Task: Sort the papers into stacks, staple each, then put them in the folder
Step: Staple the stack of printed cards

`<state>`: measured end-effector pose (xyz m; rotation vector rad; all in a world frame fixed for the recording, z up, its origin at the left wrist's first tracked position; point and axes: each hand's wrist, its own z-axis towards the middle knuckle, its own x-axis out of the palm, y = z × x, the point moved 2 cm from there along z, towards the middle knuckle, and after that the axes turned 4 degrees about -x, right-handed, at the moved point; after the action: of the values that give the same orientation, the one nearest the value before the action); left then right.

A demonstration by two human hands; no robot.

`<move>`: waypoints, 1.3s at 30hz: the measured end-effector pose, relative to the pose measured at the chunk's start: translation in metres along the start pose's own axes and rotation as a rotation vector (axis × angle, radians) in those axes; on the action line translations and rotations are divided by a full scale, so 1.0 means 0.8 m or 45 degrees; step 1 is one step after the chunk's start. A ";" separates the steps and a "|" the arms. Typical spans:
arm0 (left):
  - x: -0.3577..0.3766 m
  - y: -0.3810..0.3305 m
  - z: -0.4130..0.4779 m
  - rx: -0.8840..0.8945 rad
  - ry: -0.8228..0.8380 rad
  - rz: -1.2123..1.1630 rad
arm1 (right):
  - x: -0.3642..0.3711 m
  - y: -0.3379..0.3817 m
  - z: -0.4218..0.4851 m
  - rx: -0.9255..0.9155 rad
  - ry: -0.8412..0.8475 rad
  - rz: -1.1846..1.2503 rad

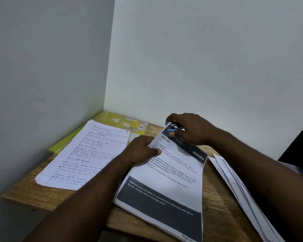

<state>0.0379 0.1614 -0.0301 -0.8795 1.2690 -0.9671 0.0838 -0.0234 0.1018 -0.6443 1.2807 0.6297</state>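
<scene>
Pale walls meet in a corner behind a wood-grain surface, which fills the lower half of the frame. At centre lies the printed stack: white sheets with dark grey bands, a heading that reads "Wash cups", white lettering on the lower band about stained cups and a cleaning sponge, and a handwritten page note at its bottom edge. Its top sheet bows upward toward the far end. The left hand pinches the stack's left edge, thumb on top of the text and fingers curled beneath. The right hand is curled over a small stapler — dark with a blue part — set on the stack's far corner, just above centre; most of the stapler is hidden under the fingers. To the left of centre lies the handwritten stack, lined sheets covered in blue-black script, its edges a little uneven. Partly under its far end, pushed into the corner at upper left of the surface, lies the yellow folder, which has a clear plastic cover. Along the right edge, a third batch of printed papers lies fanned out, running off the bottom of the frame. Behind it, at far right, stands a dark object — what it is cannot be told.
</scene>
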 end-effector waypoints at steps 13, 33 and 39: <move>0.000 0.003 0.003 -0.011 -0.009 -0.015 | 0.009 0.010 0.003 0.010 0.002 -0.148; 0.000 0.005 0.004 -0.028 0.023 -0.111 | -0.006 0.017 0.006 -0.072 0.021 -0.106; 0.001 0.005 0.007 -0.018 -0.018 0.023 | 0.003 0.013 0.009 -0.102 -0.007 -0.063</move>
<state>0.0440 0.1620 -0.0338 -0.8829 1.2714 -0.9369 0.0815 -0.0109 0.0999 -0.7375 1.2358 0.6444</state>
